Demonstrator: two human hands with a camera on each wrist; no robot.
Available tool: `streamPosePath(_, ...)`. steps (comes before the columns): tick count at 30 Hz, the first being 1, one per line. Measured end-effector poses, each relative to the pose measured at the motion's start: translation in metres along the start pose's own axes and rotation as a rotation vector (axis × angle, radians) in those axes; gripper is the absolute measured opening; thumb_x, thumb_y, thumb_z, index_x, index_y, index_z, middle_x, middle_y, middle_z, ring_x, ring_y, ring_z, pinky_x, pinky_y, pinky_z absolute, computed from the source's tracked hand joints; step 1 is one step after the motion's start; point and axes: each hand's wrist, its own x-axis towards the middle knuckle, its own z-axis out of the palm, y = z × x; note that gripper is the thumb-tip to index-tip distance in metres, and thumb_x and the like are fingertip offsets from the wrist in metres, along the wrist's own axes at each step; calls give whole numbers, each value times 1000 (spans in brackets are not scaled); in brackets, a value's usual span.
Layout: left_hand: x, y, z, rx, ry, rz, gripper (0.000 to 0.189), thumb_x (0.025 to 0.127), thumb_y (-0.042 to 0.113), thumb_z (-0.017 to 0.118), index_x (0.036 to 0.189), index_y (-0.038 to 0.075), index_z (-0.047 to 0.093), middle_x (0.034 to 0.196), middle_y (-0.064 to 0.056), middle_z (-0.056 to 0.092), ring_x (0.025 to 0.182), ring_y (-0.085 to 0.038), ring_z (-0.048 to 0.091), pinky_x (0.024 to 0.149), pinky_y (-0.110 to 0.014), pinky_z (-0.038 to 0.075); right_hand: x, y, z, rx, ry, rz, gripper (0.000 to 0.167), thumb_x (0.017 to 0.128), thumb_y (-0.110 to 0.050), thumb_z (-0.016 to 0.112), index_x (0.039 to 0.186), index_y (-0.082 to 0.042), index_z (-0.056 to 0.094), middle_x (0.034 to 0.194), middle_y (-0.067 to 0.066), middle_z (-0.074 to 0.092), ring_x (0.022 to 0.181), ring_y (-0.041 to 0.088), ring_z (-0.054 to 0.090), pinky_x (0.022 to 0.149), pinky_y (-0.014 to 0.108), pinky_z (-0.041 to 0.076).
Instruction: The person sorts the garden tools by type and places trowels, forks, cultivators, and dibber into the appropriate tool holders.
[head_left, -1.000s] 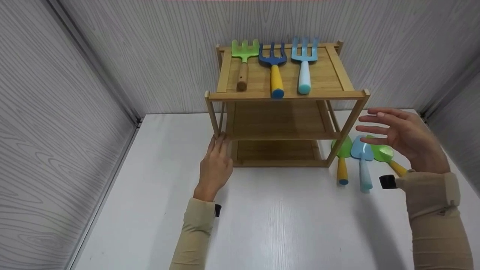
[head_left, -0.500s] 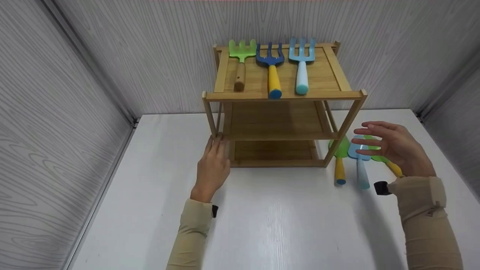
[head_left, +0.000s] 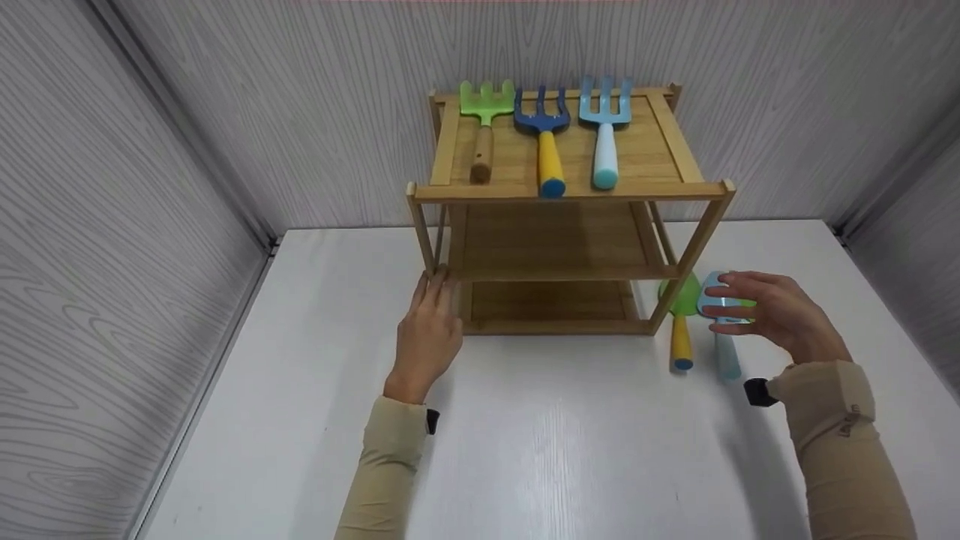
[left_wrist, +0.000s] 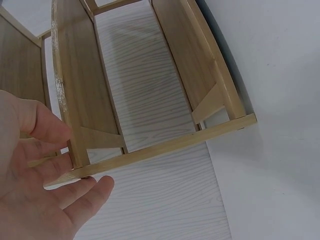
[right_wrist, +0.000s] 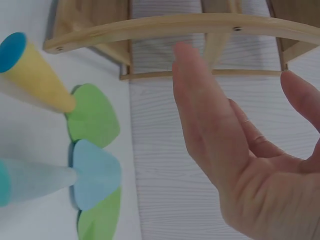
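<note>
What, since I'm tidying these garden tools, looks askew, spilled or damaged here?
Nothing looks spilled or damaged. The one untidy spot is beside the wooden rack: the light blue shovel appears to overlap a green blade, while the three hand forks on top lie in a row.

Dark lettering (head_left: 849, 421) marks a tan right sleeve (head_left: 847, 469) — too small and blurred to read. No text is legible.
</note>
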Motion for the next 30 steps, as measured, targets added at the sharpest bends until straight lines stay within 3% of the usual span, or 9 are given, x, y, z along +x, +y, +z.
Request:
streamPosePath(10, -1, -2, 1, 2, 40, 40, 50, 89, -7, 63, 138, -8, 53, 144, -27, 50, 134, -51, 44, 95, -54, 52, 12, 16, -3, -77, -15, 74, 58, 105, -33, 56, 146, -4, 30, 109, -4, 67, 104, 21, 70, 90, 46, 57)
streamPosePath(17, 0, -2, 2, -5, 50, 46, 50, 88, -8, 62, 138, -8, 53, 143, -26, 51, 134, -51, 45, 90, -54, 55, 18, 30, -6, -75, -14, 154, 44, 105, -33, 55, 136, -5, 39, 111, 1, 65, 105, 24, 68, 92, 46, 56)
streamPosePath(23, 0, -3, 2, -14, 46, 37, 51, 88, -9, 62, 139, -8, 53, 145, -26, 49, 135, -51, 43, 91, -54, 55, 21, 39, -4, -48, -11, 229, 50, 105, -32, 55, 141, -1, 38, 120, 8, 63, 107, 25, 68, 94, 46, 55)
streamPosePath(30, -1, -2, 2, -3, 35, 29, 52, 88, -8, 65, 139, -7, 52, 146, -25, 49, 135, -50, 43, 93, -53, 54, 23, 43, 2, -61, -7, 257, 49, 106, -32, 53, 141, -1, 40, 130, 18, 57, 108, 27, 68, 94, 44, 56)
